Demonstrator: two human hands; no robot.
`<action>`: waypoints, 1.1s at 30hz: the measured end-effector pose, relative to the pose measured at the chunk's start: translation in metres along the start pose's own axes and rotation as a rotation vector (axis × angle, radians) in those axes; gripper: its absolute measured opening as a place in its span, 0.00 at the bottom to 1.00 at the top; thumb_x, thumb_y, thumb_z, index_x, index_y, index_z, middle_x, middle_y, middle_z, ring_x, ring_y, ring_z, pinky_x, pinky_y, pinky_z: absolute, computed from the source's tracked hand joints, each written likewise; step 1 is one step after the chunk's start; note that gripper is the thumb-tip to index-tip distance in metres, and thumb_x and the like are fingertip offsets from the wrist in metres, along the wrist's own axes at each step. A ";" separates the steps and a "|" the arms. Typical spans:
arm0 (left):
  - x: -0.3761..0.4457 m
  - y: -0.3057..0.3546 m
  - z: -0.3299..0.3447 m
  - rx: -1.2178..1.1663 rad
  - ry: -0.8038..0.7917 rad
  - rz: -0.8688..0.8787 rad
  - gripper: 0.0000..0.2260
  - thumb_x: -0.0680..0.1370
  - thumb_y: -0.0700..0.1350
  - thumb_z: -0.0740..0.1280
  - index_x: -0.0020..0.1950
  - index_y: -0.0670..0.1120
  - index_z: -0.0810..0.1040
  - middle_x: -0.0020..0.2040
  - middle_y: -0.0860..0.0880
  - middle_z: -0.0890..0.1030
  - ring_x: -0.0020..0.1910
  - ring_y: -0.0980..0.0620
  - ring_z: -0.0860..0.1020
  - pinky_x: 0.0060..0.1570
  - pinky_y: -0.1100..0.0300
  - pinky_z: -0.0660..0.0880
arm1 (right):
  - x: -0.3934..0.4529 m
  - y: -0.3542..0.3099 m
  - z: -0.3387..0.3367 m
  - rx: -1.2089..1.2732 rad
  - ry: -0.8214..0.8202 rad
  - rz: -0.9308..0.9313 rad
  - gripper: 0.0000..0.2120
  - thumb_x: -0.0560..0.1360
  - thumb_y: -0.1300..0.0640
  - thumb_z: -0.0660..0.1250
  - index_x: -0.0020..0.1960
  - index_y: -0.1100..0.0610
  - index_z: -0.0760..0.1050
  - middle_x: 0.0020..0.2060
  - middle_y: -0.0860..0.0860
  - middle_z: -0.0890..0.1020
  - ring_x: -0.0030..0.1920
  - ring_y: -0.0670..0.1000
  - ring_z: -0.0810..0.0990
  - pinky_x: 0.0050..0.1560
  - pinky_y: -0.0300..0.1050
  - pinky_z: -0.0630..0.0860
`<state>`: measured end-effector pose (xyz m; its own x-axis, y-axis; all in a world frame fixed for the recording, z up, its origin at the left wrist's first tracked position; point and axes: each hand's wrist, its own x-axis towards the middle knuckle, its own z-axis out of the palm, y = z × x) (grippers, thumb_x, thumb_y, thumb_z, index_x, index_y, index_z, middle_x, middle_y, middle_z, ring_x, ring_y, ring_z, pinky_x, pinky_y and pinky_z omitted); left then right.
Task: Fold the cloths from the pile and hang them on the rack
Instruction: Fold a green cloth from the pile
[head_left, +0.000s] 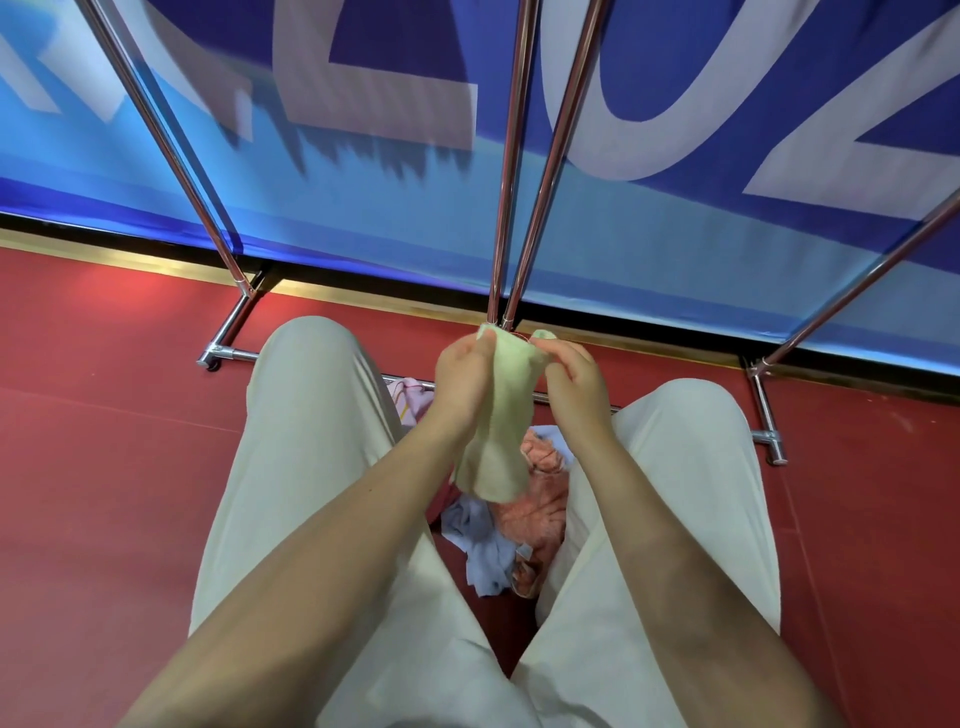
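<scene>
Between both sets of fingertips, the left hand (462, 374) and right hand (574, 376) are pinching a pale green cloth (501, 431) up, pile (524, 514) waiting below, rack (511, 156) looking bare so far.

hands (462, 382): you have two up
green cloth (501, 415): one
cloths in pile (540, 499): at least three
rack poles (511, 156): four

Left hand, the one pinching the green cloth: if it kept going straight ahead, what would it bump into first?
Probably the rack's two middle poles, just beyond the left hand and the green cloth; the depth is hard to judge.
</scene>
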<state>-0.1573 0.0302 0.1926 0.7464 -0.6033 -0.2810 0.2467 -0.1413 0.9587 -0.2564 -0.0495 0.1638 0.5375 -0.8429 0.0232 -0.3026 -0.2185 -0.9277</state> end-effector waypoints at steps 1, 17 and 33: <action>0.001 0.003 -0.003 0.019 -0.005 0.022 0.15 0.82 0.43 0.60 0.35 0.46 0.74 0.31 0.54 0.75 0.32 0.58 0.71 0.29 0.71 0.67 | 0.000 0.004 -0.002 -0.036 -0.042 -0.014 0.19 0.72 0.61 0.56 0.57 0.50 0.79 0.62 0.47 0.76 0.67 0.49 0.69 0.68 0.51 0.67; -0.001 -0.005 -0.041 0.078 -0.244 0.114 0.11 0.82 0.41 0.60 0.47 0.38 0.79 0.39 0.45 0.78 0.37 0.54 0.76 0.41 0.63 0.72 | -0.015 0.024 -0.007 -0.042 -0.320 0.146 0.08 0.73 0.59 0.71 0.52 0.56 0.77 0.43 0.46 0.79 0.44 0.46 0.77 0.47 0.44 0.73; 0.011 -0.021 -0.047 0.011 0.082 0.222 0.12 0.81 0.51 0.57 0.45 0.55 0.79 0.45 0.53 0.80 0.48 0.53 0.76 0.54 0.53 0.72 | -0.015 0.000 -0.015 0.291 0.087 0.056 0.10 0.75 0.57 0.69 0.39 0.59 0.74 0.35 0.52 0.74 0.38 0.50 0.72 0.40 0.47 0.69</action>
<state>-0.1252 0.0638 0.1674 0.8294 -0.5548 -0.0650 0.0644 -0.0206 0.9977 -0.2757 -0.0442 0.1690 0.4531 -0.8914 -0.0112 -0.0852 -0.0308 -0.9959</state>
